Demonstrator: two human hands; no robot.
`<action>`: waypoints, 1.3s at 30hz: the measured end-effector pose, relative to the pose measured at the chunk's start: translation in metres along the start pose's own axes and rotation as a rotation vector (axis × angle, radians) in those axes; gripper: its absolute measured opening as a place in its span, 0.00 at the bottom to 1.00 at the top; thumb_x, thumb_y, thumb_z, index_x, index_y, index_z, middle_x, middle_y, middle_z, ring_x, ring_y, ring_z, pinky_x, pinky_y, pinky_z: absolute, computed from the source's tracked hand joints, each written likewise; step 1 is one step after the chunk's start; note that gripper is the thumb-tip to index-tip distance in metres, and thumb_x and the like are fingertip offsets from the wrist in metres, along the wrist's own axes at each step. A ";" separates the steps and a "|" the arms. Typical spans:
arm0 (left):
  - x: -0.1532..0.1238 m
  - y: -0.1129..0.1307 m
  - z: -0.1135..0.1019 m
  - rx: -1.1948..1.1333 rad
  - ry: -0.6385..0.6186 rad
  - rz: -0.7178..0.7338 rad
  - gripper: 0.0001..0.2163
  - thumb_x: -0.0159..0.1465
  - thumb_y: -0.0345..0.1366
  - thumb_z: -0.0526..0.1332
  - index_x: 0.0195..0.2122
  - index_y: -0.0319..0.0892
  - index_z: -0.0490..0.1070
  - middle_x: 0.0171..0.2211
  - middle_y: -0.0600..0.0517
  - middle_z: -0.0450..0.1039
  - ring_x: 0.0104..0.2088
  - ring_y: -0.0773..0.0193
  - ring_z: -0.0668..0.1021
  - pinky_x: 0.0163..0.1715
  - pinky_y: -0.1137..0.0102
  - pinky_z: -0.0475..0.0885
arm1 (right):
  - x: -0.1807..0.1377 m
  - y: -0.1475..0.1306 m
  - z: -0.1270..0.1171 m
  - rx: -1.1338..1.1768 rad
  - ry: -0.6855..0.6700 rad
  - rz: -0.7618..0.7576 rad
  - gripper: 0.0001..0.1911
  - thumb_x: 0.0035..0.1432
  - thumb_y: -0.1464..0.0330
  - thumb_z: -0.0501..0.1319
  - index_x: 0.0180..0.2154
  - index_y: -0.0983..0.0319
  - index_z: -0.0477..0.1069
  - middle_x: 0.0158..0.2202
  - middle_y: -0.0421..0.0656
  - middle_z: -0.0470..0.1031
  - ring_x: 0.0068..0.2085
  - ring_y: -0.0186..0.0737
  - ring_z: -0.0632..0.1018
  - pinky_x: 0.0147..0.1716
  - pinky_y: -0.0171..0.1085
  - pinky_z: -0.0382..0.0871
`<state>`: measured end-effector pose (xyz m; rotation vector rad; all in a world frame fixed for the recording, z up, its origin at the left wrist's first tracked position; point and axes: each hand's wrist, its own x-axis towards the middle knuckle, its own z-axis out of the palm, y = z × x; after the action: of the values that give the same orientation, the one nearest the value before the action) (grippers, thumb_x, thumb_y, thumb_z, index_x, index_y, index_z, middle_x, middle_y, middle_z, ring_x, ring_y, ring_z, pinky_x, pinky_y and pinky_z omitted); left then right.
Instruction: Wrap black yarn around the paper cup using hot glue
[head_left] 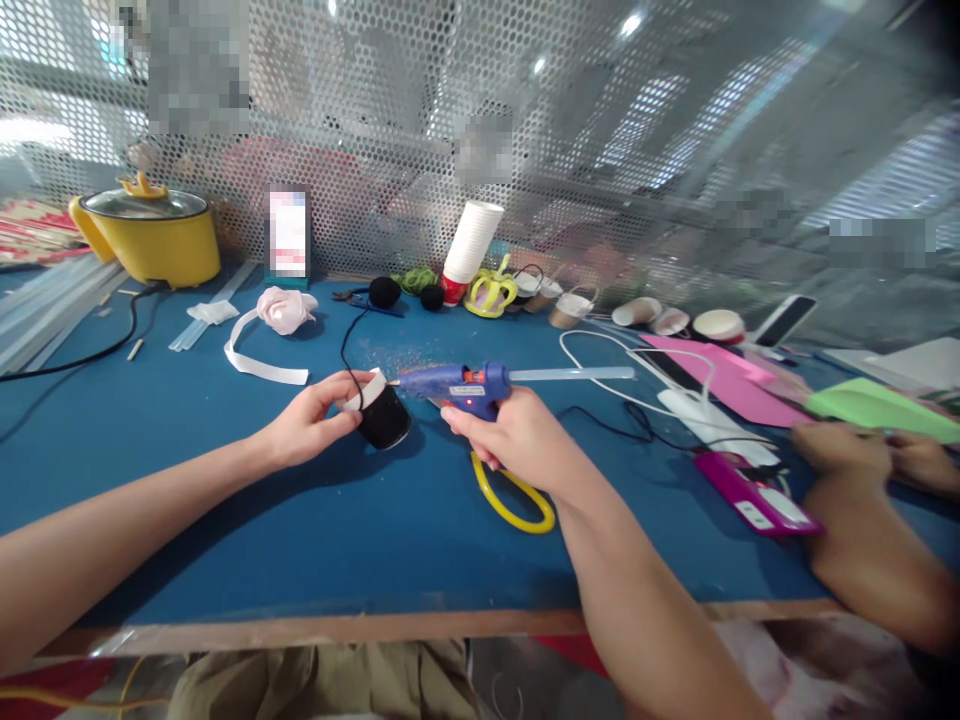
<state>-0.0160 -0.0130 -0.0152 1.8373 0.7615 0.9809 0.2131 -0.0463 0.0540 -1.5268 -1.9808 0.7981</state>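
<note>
My left hand (324, 418) grips a small cup wrapped in black yarn (385, 418), tilted just above the table, with a pale rim showing. A black strand (346, 345) runs from the cup up toward a ball of black yarn (385, 292). In my right hand (517, 430) is a blue hot glue gun (457, 385), its nozzle at the cup's rim. A clear glue stick (574, 374) sticks out of the gun's back. Below my right hand lie scissors with a yellow handle (517, 505), partly hidden.
Along the back stand a yellow electric pot (169, 240), a phone (289, 235), stacked paper cups (471, 245) and a yellow yarn basket (491, 292). At right are pink paper (739, 385), cables, a purple power strip (754, 500) and another person's hands (844, 450). A white ribbon (255, 370) lies left.
</note>
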 end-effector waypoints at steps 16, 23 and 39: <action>0.001 0.002 0.001 -0.004 -0.001 -0.006 0.06 0.57 0.35 0.55 0.26 0.39 0.62 0.52 0.42 0.63 0.53 0.53 0.66 0.53 0.60 0.58 | -0.002 -0.004 0.000 0.020 -0.006 0.037 0.13 0.51 0.60 0.57 0.22 0.63 0.64 0.11 0.35 0.63 0.12 0.29 0.64 0.16 0.31 0.61; 0.000 0.001 0.001 -0.013 0.006 -0.019 0.06 0.57 0.36 0.55 0.26 0.39 0.62 0.52 0.42 0.63 0.53 0.53 0.66 0.53 0.61 0.58 | -0.003 -0.003 0.000 0.015 -0.011 0.028 0.14 0.51 0.60 0.57 0.22 0.63 0.64 0.11 0.36 0.64 0.12 0.29 0.64 0.16 0.31 0.61; 0.001 0.004 0.002 -0.001 0.019 -0.033 0.08 0.59 0.38 0.55 0.32 0.38 0.65 0.52 0.42 0.63 0.54 0.53 0.65 0.54 0.62 0.58 | -0.012 -0.014 0.006 -0.085 0.047 -0.082 0.06 0.51 0.64 0.58 0.27 0.59 0.70 0.12 0.36 0.65 0.18 0.36 0.70 0.19 0.34 0.62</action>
<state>-0.0133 -0.0143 -0.0120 1.8108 0.8005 0.9784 0.2029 -0.0616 0.0594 -1.4877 -2.0524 0.6467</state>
